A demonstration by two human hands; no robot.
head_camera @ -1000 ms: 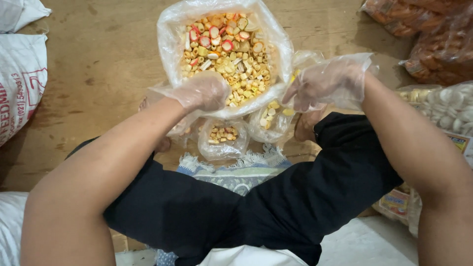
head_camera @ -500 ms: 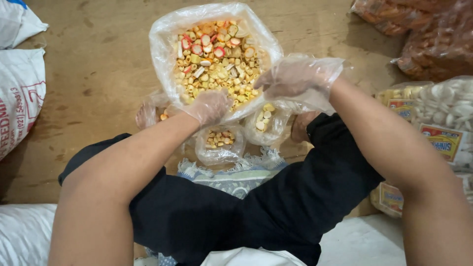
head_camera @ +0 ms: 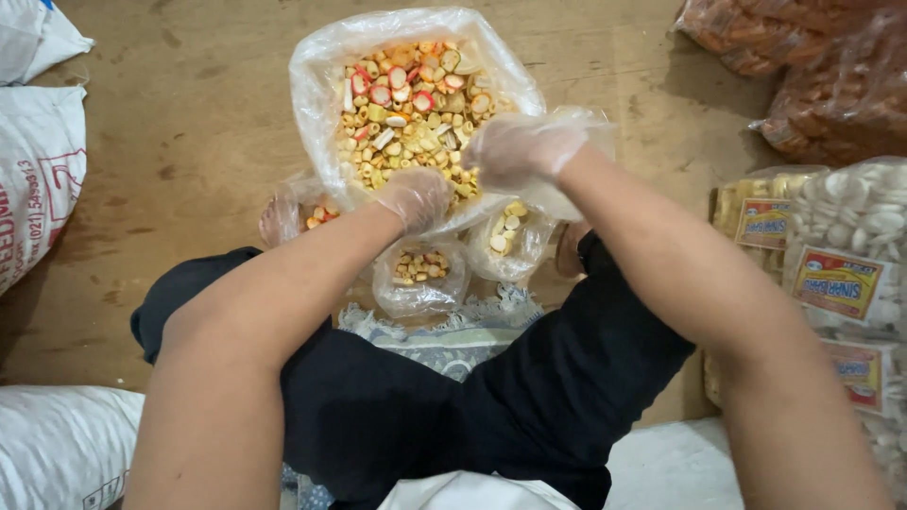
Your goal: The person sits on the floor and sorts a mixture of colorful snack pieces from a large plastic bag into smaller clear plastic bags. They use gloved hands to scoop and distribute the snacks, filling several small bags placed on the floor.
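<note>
one big snack bag [head_camera: 331, 76], three small bags [head_camera: 420, 279], two gloved hands [head_camera: 416, 196]

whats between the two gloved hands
In the head view, between the left hand and right hand lies the near edge of the big open bag of mixed crackers.

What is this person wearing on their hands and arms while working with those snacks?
Both hands are covered by thin, loose, see-through plastic gloves, crinkled and baggy, ending near the wrists: one on the left hand and one on the right hand. Above the gloves both arms are bare, with no sleeves, watch or bracelets in view. The gloves carry no visible markings.
</note>
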